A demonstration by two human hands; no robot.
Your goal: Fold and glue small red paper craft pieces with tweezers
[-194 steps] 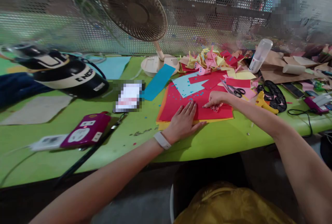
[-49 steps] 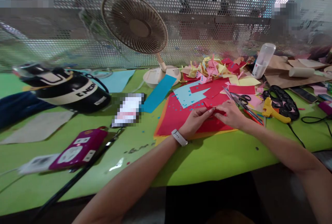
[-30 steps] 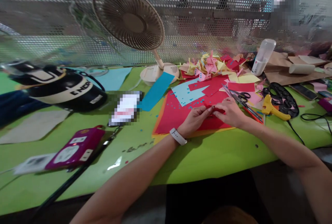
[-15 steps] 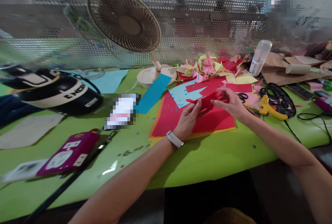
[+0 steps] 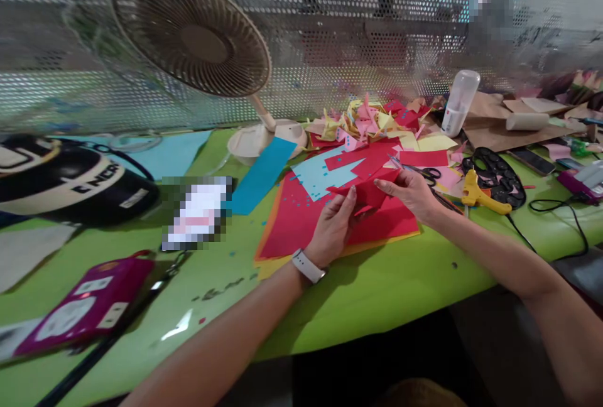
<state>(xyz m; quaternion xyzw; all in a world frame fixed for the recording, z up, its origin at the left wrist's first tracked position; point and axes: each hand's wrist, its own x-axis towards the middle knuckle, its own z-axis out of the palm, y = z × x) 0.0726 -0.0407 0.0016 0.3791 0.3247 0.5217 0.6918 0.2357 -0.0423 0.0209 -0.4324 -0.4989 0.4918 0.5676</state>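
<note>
Between my two hands is a piece of folded red paper. My left hand pinches its near left side between thumb and fingers. At its right edge, the thumb and fingers of my right hand also grip it. Below lies a stack of red sheets with orange and yellow edges showing underneath. A light blue sheet strewn with small blue bits rests on that stack. Black-handled scissors lie just beyond my right hand, their blades partly hidden.
A fan stands at the back, with a blue paper strip before it. Paper scraps are heaped behind the stack. A yellow glue gun lies right; a phone, a purple power strip and a black bottle lie left.
The view has shifted, so most things sit further left. My hands still hold the red paper, which now shows a broader face, and more of the scissors is visible.
</note>
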